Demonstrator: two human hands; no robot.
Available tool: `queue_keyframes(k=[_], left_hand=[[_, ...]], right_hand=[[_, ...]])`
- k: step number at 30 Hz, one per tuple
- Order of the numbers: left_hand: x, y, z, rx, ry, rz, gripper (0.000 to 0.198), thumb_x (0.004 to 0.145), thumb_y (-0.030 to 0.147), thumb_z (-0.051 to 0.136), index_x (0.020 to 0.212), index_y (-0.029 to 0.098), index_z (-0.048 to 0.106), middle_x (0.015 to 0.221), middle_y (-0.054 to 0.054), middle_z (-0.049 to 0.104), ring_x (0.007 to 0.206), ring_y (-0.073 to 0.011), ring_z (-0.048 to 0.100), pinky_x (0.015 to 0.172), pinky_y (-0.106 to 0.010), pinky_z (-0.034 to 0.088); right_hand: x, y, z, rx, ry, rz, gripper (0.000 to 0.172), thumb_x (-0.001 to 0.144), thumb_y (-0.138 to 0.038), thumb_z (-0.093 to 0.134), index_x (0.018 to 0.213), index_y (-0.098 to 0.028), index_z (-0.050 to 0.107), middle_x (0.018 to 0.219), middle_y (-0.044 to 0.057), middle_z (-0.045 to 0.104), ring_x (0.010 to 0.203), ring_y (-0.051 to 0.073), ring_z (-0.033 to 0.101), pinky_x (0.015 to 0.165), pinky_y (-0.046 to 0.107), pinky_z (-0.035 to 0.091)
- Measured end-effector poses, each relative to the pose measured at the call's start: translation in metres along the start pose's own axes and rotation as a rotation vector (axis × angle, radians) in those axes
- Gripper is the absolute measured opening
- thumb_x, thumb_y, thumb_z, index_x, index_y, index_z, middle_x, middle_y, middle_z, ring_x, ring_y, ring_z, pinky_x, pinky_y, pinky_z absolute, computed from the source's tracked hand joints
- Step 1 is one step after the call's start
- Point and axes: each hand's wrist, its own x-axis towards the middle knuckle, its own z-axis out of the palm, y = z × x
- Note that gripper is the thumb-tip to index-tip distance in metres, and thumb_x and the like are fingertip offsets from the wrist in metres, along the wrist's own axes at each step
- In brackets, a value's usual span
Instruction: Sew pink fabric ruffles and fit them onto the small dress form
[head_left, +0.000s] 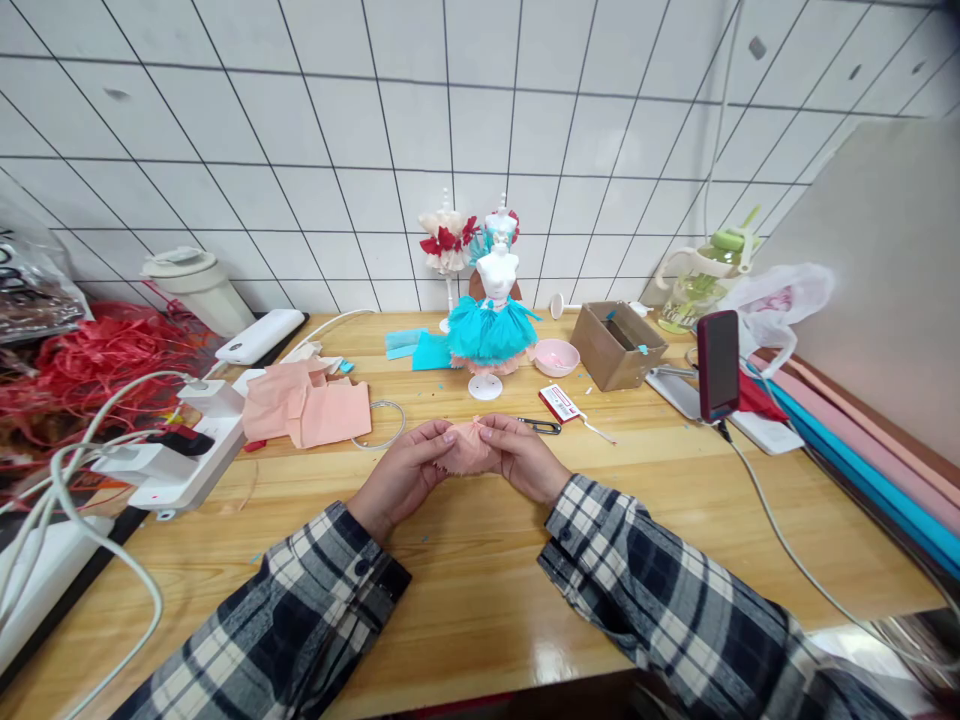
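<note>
My left hand [405, 472] and my right hand [523, 458] meet over the middle of the wooden table [465, 580], both pinching a small gathered piece of peach crepe paper [469, 450] between them. The fingers of each hand are closed on the paper's edges. Just beyond the hands stands a small white mannequin wearing a teal ruffled skirt [491, 330] on a round base. Folded peach paper sheets [307, 405] lie to the left of the hands, next to a thin wire ring [381, 423].
Scissors [541, 426] and a small red-and-white pack [559, 402] lie right of the hands. Behind them are a pink bowl [556, 356], a cardboard box [618, 345] and a phone on a stand [718, 365]. A power strip with cables [176, 455] sits left. Paper rolls [862, 450] line the right edge.
</note>
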Motion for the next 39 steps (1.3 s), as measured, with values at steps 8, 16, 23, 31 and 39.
queue_keyframes(k=[8, 16, 23, 31, 39], left_hand=[[0.0, 0.001, -0.005, 0.049, -0.037, -0.027, 0.033, 0.064, 0.024, 0.084, 0.091, 0.018, 0.066, 0.087, -0.001, 0.066, 0.078, -0.0138, 0.06, 0.071, -0.024, 0.045], [-0.001, 0.004, -0.005, 0.135, 0.002, -0.084, 0.022, 0.074, 0.032, 0.078, 0.082, 0.015, 0.066, 0.08, -0.004, 0.068, 0.076, -0.0151, 0.062, 0.074, -0.026, 0.047], [0.002, 0.004, -0.008, 0.057, 0.073, -0.001, 0.027, 0.067, 0.021, 0.083, 0.083, 0.018, 0.061, 0.076, 0.001, 0.065, 0.069, -0.0114, 0.062, 0.062, -0.02, 0.048], [0.002, 0.003, -0.005, 0.149, 0.179, 0.137, 0.03, 0.064, 0.027, 0.083, 0.084, 0.017, 0.063, 0.072, 0.003, 0.062, 0.064, -0.0093, 0.058, 0.06, -0.019, 0.045], [-0.001, 0.002, -0.004, 0.22, 0.179, 0.28, 0.05, 0.067, 0.033, 0.081, 0.11, 0.018, 0.061, 0.092, -0.003, 0.066, 0.079, -0.0129, 0.061, 0.07, -0.023, 0.047]], right_hand=[[0.007, 0.006, 0.004, -0.027, 0.065, -0.041, 0.039, 0.059, -0.043, 0.084, 0.079, -0.017, 0.063, 0.073, -0.001, 0.062, 0.066, 0.013, 0.057, 0.063, 0.027, 0.05], [0.008, 0.011, -0.001, -0.172, 0.085, -0.082, 0.036, 0.061, -0.043, 0.082, 0.076, -0.016, 0.064, 0.069, -0.002, 0.061, 0.06, 0.01, 0.051, 0.056, 0.022, 0.038], [0.008, 0.008, 0.002, -0.217, 0.107, -0.106, 0.039, 0.059, -0.048, 0.081, 0.077, -0.018, 0.064, 0.066, -0.002, 0.061, 0.06, 0.012, 0.052, 0.056, 0.024, 0.039], [0.004, 0.01, -0.001, -0.371, 0.02, -0.206, 0.038, 0.066, -0.052, 0.075, 0.077, -0.017, 0.066, 0.07, -0.001, 0.062, 0.066, 0.013, 0.054, 0.06, 0.025, 0.041], [0.0, 0.01, 0.001, -0.468, 0.085, -0.292, 0.032, 0.07, -0.047, 0.073, 0.073, -0.015, 0.067, 0.069, -0.001, 0.062, 0.068, 0.014, 0.053, 0.068, 0.027, 0.042]])
